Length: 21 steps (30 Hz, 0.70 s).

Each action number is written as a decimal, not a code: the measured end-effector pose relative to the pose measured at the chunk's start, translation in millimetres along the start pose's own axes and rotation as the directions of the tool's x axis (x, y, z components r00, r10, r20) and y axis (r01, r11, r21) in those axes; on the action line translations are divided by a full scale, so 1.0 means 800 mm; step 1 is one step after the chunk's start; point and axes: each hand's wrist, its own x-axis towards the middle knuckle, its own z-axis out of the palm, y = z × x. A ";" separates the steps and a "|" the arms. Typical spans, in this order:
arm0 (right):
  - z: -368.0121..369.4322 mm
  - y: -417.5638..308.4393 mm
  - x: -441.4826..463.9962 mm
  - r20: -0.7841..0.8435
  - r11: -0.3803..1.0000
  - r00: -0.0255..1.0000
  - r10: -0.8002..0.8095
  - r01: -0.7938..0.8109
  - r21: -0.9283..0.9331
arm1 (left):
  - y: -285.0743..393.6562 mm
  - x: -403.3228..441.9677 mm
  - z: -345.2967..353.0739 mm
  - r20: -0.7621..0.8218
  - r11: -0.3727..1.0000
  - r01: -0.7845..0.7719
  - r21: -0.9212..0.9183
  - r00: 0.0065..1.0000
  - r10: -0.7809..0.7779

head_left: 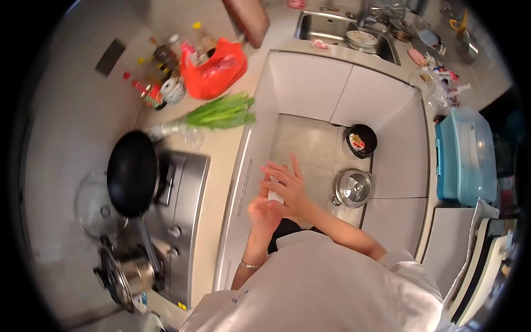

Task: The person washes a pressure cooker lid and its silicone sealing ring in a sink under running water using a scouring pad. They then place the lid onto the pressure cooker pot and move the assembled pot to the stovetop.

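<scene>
My left hand (263,214), with a bracelet at its wrist, is raised in front of my body. It is closed around a small white thing (275,196), perhaps a wad of tissue, though most of it is hidden. My right hand (289,185) lies over the white thing from the other side, touching it and partly covering it. The right fingers are stretched out and spread. Both hands meet above the floor, just right of the counter edge.
Left, a black wok (133,172) and a steel pot (128,276) stand by the stove (188,182). Leafy greens (224,112) and a red bag (213,72) lie behind. A lidded pot (353,188) and a black bin (360,141) are on the floor. The sink (326,27) is at the back.
</scene>
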 end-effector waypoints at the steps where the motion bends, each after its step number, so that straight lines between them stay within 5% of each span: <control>1: 0.001 0.023 0.010 -0.025 1.000 0.999 0.023 -0.023 0.010 | 0.008 0.029 0.001 -0.024 0.994 0.051 -0.093 0.998 -0.053; 5: -0.011 0.110 0.045 -0.059 0.996 0.995 0.078 -0.080 -0.035 | 0.020 0.147 0.005 0.029 0.906 0.269 -0.328 0.961 -0.275; 7: -0.007 0.145 0.050 -0.148 0.908 0.899 0.411 -0.389 0.156 | 0.011 0.206 -0.015 0.153 0.820 0.405 -0.406 0.914 -0.376; 9: -0.013 0.193 0.048 -0.292 0.752 0.696 0.656 -0.564 0.343 | -0.020 0.267 -0.044 0.311 0.669 0.529 -0.521 0.848 -0.429; 12: -0.031 0.278 0.019 -0.450 0.531 0.311 0.837 -0.658 0.533 | -0.021 0.316 0.013 -0.389 0.849 0.528 -0.033 0.776 -0.497; 15: -0.064 0.388 -0.054 -0.481 0.297 -0.023 0.877 -0.761 0.576 | -0.018 0.362 -0.011 -0.357 0.878 0.473 0.075 0.835 -0.419; 18: -0.080 0.507 -0.131 -0.499 0.207 -0.228 0.836 -0.711 0.672 | -0.004 0.408 -0.025 -0.407 0.880 0.438 0.185 0.849 -0.337; 19: -0.080 0.554 -0.165 -0.581 0.162 -0.246 0.776 -0.812 0.561 | 0.000 0.425 -0.027 -0.440 0.873 0.431 0.227 0.845 -0.302; 21: -0.105 0.619 -0.181 -0.549 -0.099 -0.452 0.703 -0.826 0.554 | 0.007 0.459 -0.024 -0.505 0.853 0.419 0.311 0.833 -0.225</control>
